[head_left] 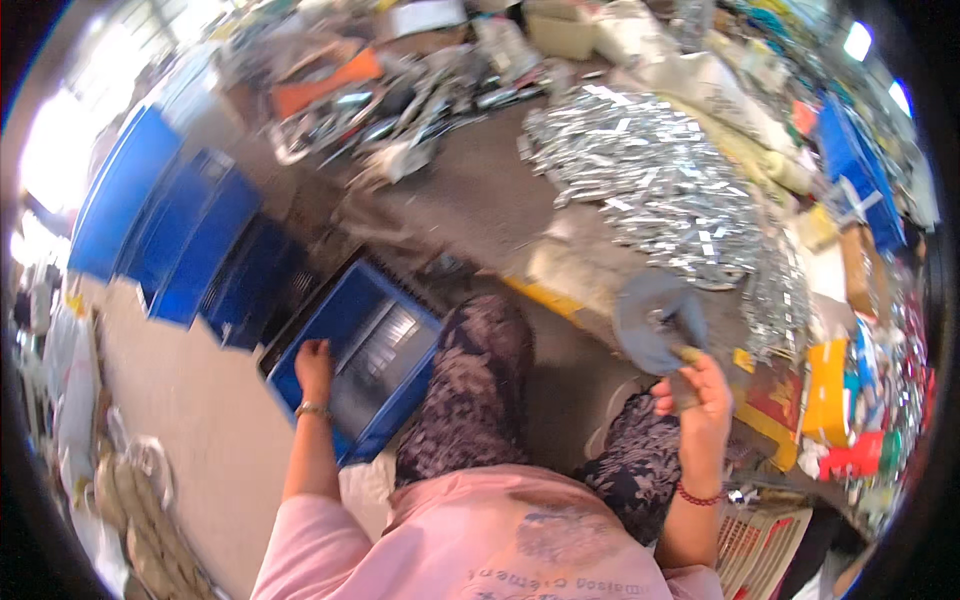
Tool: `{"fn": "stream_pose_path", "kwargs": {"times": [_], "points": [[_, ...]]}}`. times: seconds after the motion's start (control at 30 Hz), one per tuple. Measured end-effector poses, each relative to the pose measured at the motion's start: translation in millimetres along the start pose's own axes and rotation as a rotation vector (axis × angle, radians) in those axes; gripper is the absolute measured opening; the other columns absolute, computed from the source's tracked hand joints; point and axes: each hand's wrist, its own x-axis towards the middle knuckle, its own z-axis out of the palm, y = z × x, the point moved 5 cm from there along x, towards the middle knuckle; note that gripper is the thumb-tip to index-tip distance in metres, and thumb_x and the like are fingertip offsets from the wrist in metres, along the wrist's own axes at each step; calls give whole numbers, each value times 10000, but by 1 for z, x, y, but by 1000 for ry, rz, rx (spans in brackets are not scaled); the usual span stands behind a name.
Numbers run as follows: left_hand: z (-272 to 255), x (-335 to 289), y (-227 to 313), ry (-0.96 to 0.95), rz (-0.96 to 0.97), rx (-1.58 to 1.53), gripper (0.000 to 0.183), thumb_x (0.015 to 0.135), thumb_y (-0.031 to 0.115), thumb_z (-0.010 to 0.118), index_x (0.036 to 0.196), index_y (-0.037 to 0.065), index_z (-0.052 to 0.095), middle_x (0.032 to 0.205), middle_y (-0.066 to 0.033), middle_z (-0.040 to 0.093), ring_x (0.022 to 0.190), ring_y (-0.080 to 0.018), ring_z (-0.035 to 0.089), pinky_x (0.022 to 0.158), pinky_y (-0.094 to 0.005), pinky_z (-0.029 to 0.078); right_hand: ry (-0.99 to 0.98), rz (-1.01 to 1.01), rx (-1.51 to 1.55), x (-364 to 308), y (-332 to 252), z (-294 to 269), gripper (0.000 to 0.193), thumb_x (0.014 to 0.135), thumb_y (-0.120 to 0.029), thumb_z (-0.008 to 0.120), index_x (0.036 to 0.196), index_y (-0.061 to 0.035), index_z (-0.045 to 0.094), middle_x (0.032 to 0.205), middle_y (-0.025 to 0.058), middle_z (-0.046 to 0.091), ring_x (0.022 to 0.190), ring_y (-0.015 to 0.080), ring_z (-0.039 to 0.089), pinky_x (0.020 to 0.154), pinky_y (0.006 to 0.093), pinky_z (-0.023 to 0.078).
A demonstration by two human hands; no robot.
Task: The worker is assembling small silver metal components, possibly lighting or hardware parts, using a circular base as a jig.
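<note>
A blue plastic crate [385, 425] stands at my left leg, with shiny strips of metal or film in it. Over the crate's left part is my left hand [314, 370], its fingers curled; whatever they may hold is hidden. My right hand [706, 388] is raised beyond my right knee, thumb and fingers closed on the lower edge of a round grey-blue piece [648, 318]. That piece has a hole-like spot near its middle, and blur hides its exact kind. Behind it spreads a large heap of flat silvery pieces [650, 175].
Stacked blue crates [190, 225] stand at the left. Scrap strips with an orange piece [325, 80] lie at the far side. White sacks [725, 95] border the silvery heap. Boxes and a yellow-orange package [826, 390] crowd the right, above a slatted crate [765, 545].
</note>
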Motion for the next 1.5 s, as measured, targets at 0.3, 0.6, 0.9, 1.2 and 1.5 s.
{"fn": "stream_pose_path", "kwargs": {"times": [0.3,0.6,0.9,1.2,1.5], "points": [[46,-131,432,-354,781,-417,144,1010,67,786,1147,28,767,981,-8,732,870,-85,675,771,-260,539,-24,9,46,-7,-6,1,260,1118,-70,640,1366,-1,674,969,54,763,822,76,684,771,243,576],[182,-220,543,-497,1216,-113,317,899,116,844,1173,75,690,1079,-117,765,972,-339,754,829,-437,593,41,-85,-3,-33,-18,-13,245,1101,-32,659,1338,8,706,1050,53,776,916,106,747,793,271,610],[174,-227,545,-620,1183,-160,225,908,-21,793,1108,26,702,919,-138,707,845,-290,710,785,-399,568,210,-268,-188,-37,-30,-76,255,1013,6,736,1268,0,737,980,84,772,873,112,724,778,290,587],[134,-219,516,-883,940,-246,205,932,-57,778,1116,23,736,916,-14,680,826,-105,610,759,-294,522,560,-488,-1158,27,-38,-182,149,855,-43,752,999,-79,751,989,106,686,998,344,707,847,459,592],[124,-264,507,-1055,1130,-196,232,910,-12,838,1134,26,791,991,-46,729,890,-170,696,805,-317,562,284,-681,-1423,32,-44,-169,113,792,-69,756,877,-96,688,943,76,628,987,315,653,843,464,568]]}}
